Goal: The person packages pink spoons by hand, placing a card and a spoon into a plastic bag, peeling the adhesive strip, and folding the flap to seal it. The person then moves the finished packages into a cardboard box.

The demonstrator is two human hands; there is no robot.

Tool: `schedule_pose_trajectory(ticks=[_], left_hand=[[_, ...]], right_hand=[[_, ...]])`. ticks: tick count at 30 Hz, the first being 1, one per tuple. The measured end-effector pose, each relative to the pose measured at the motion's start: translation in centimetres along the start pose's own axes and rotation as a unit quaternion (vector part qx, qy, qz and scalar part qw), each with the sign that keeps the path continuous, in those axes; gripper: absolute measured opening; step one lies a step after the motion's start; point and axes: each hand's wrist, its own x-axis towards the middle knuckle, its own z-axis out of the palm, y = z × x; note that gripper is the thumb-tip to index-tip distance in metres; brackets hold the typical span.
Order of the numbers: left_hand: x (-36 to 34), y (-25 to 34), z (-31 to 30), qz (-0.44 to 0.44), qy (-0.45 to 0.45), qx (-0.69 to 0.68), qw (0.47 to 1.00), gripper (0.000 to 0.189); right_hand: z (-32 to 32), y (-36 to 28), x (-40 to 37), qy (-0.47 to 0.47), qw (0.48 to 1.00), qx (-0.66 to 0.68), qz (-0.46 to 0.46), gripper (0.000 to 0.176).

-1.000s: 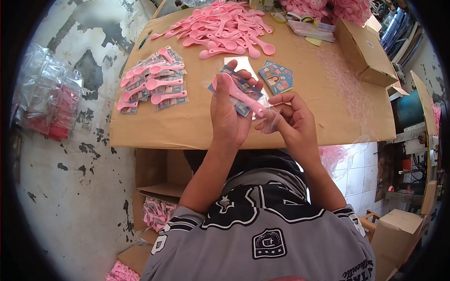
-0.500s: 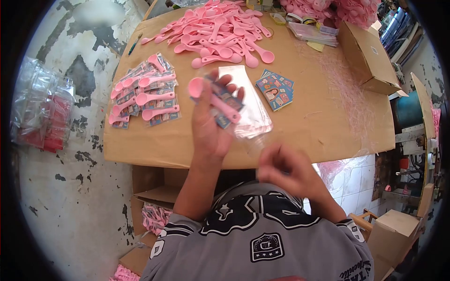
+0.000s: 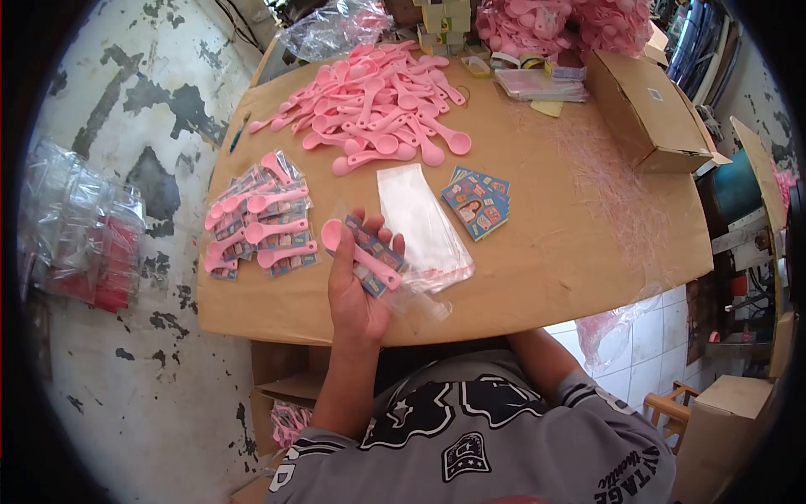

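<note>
The counter bears heaped spoons and bags. Above its near edge, the left hand grasps a spoon and card; the right hand is hidden, its state unclear.

So, on the table: spoon heap toward the back, wrapped spoons left, bag stack in front of the heap, cards just right of that, box far right. Held spoon's up front in the left hand.
</note>
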Motion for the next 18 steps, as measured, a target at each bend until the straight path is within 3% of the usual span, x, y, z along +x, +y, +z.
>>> schedule_pose_trajectory(ticks=[9,18], left_hand=[[-2.8,0.3,-0.9,-0.014,0.016,0.040,0.999,0.039],[-4.3,1.5,-1.6,0.002,-0.018,0.029,0.999,0.040]], right_hand=[[4.8,-1.2,9.0,-0.006,0.996,-0.078,0.046,0.040],[4.4,-0.8,7.9,-0.021,0.996,-0.072,0.039,0.040]])
